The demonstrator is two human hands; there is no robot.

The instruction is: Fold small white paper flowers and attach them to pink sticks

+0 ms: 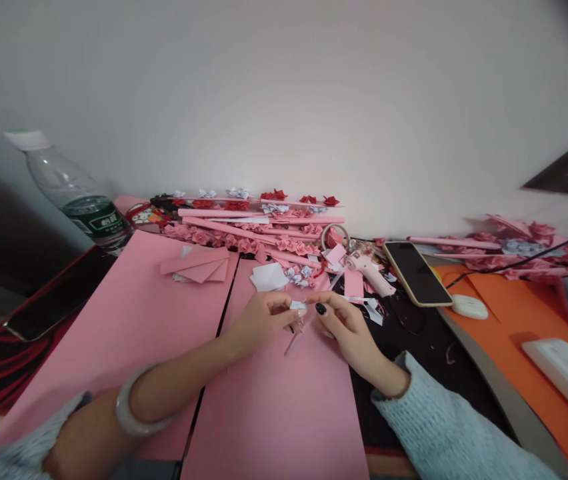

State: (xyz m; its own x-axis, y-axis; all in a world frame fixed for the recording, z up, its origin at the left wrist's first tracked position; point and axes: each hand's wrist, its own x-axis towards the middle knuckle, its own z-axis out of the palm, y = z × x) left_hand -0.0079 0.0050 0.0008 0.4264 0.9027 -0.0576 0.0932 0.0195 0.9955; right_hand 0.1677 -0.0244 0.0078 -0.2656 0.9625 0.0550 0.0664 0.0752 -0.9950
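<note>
My left hand [264,317] pinches a small folded piece of white paper [298,305] between thumb and fingers. Close beside it, my right hand [341,323] is closed round a thin pale stick [294,341] that runs slantwise past its fingers. The right fingertips reach the edge of the white paper; whether they grip it too is hard to make out. Both hands are over a large pink sheet [284,413]. Just beyond them are a stack of white paper squares [269,276] and small white-blue paper flowers [301,275].
Pink paper rods and flowers [244,233] lie along the wall. A pink glue gun [371,272], a tape roll [335,235] and a phone [417,273] sit to the right, near a white case [470,307] and orange sheets [504,300]. At left stands a water bottle [79,187].
</note>
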